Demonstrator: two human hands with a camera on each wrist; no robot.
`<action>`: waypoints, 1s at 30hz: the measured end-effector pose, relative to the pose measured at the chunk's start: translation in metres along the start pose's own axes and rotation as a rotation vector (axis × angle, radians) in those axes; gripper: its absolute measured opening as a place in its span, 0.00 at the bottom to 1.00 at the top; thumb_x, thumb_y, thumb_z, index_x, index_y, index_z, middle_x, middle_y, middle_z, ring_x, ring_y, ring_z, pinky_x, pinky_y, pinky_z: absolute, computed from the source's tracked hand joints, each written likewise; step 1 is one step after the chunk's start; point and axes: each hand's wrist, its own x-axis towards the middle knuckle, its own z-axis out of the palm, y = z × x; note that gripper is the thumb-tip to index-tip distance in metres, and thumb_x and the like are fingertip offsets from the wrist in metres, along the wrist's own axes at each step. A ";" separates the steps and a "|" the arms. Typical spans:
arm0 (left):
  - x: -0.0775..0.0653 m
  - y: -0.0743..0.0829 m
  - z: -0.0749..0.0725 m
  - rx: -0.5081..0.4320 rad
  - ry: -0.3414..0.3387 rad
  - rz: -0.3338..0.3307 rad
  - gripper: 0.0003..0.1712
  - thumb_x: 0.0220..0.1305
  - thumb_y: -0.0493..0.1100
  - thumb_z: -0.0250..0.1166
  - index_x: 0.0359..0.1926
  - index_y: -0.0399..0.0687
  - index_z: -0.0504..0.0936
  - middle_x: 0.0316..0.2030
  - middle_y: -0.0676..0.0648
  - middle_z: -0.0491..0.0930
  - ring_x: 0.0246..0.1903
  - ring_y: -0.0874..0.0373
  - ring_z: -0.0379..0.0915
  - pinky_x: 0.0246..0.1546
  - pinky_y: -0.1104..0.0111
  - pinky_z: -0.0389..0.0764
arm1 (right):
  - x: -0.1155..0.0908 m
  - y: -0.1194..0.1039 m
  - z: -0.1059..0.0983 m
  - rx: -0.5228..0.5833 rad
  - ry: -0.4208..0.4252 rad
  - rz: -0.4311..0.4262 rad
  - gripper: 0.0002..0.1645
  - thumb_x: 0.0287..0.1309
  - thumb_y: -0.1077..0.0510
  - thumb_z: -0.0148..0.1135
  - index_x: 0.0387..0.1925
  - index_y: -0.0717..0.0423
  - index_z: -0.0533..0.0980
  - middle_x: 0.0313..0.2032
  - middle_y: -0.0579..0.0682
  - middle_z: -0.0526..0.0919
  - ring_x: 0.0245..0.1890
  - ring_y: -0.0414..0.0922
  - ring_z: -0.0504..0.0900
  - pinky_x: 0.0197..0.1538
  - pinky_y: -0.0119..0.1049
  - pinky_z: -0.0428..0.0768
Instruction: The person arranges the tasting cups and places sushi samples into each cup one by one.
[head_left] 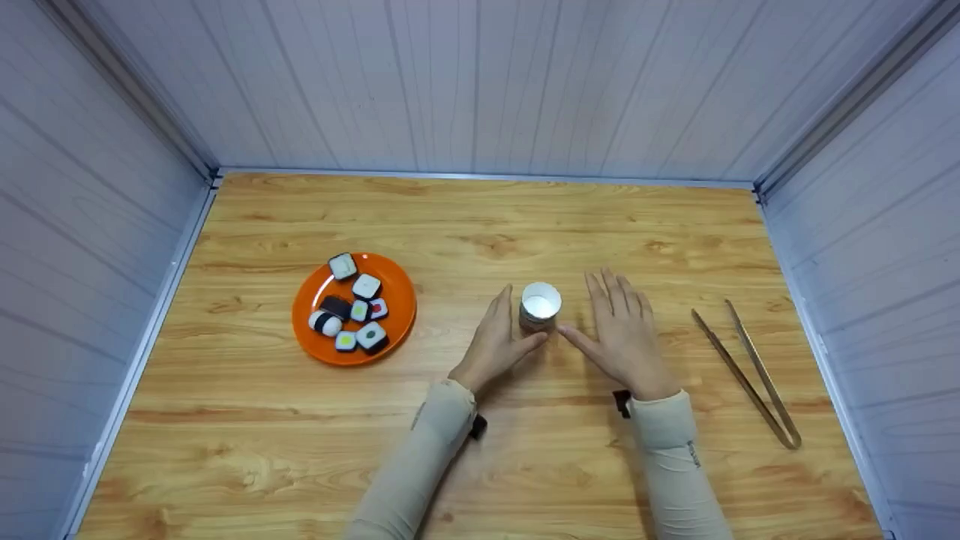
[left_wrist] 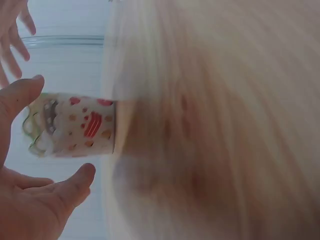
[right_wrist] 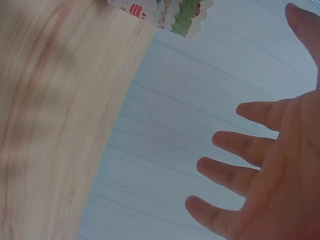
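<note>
**Head view: both hands flanking the paper cup at table centre**

Head view shows a patterned paper cup [head_left: 540, 305] standing upright on the wooden table [head_left: 525, 450], between the two hands. Left hand [head_left: 497, 343] is released, fingers straight, thumb beside the cup's base; contact uncertain. Right hand [head_left: 624, 336] lies flat, fingers spread, just beside the cup, gripping nothing. Left wrist view shows open space between palm and cup wall.

Orange plate [head_left: 390, 330] of toy sushi pieces [head_left: 352, 311] sits to the left; metal tongs [head_left: 750, 375] lie untouched to the right.

Judgement: cup is placed or about to be taken; the step looks like positioning. A next move calls for a light grip so the thin wall does not crush.
</note>
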 end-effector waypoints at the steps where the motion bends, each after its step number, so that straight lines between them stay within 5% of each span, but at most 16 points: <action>1: 0.002 0.000 0.002 0.005 0.007 0.004 0.59 0.61 0.55 0.72 0.76 0.30 0.46 0.73 0.31 0.53 0.72 0.42 0.52 0.69 0.54 0.60 | 0.000 0.000 0.001 0.006 -0.011 -0.001 0.56 0.64 0.26 0.52 0.78 0.56 0.51 0.75 0.64 0.53 0.73 0.65 0.52 0.69 0.66 0.51; 15: 0.019 0.000 0.020 0.038 0.087 0.027 0.50 0.58 0.44 0.76 0.72 0.29 0.58 0.66 0.33 0.69 0.66 0.45 0.65 0.66 0.57 0.65 | 0.000 -0.005 0.015 0.078 -0.050 -0.052 0.49 0.67 0.37 0.59 0.77 0.59 0.54 0.69 0.68 0.63 0.65 0.67 0.65 0.60 0.66 0.67; 20: 0.019 0.000 0.019 0.028 0.107 0.021 0.40 0.58 0.43 0.76 0.67 0.36 0.68 0.59 0.39 0.77 0.61 0.49 0.72 0.63 0.59 0.70 | 0.001 -0.007 0.018 0.084 -0.046 -0.078 0.47 0.67 0.41 0.61 0.76 0.59 0.56 0.67 0.69 0.65 0.64 0.66 0.67 0.60 0.64 0.68; 30: 0.009 0.002 0.009 0.053 0.094 0.027 0.37 0.58 0.43 0.76 0.65 0.38 0.71 0.57 0.41 0.78 0.59 0.51 0.74 0.61 0.60 0.72 | 0.005 -0.013 0.019 0.051 0.003 -0.164 0.35 0.67 0.51 0.64 0.72 0.53 0.65 0.62 0.66 0.71 0.59 0.64 0.72 0.53 0.62 0.76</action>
